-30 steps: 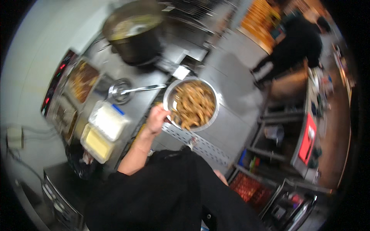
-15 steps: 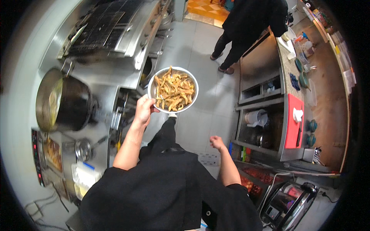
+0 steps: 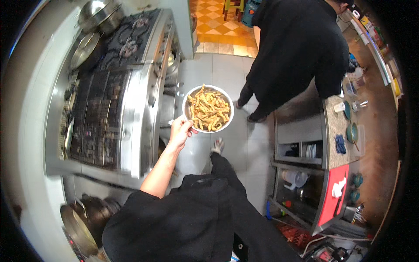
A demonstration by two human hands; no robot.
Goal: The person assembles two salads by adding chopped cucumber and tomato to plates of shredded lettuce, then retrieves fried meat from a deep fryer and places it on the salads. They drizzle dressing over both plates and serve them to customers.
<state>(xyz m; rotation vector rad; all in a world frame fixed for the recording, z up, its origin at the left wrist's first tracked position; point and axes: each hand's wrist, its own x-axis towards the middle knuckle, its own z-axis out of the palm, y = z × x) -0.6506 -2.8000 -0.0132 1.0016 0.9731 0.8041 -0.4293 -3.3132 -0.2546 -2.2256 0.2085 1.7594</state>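
Left hand (image 3: 180, 131) out in front of me, fingers curled under and thumb over the near rim of a round metal bowl (image 3: 207, 108) heaped with golden fried strips (image 3: 208, 109); my right hand is out of view, so I cannot tell how it is held. I hold the bowl level in the air above the grey floor (image 3: 227, 74) of the aisle, just beside the front edge of the steel range (image 3: 131, 91) on my left. Another person in black (image 3: 297, 52) stands just ahead, by the tabletop (image 3: 337, 131) on the right with its small bowls. As I judge it, I am mid-carry, and the next move calls for a steady grip and room to pass.
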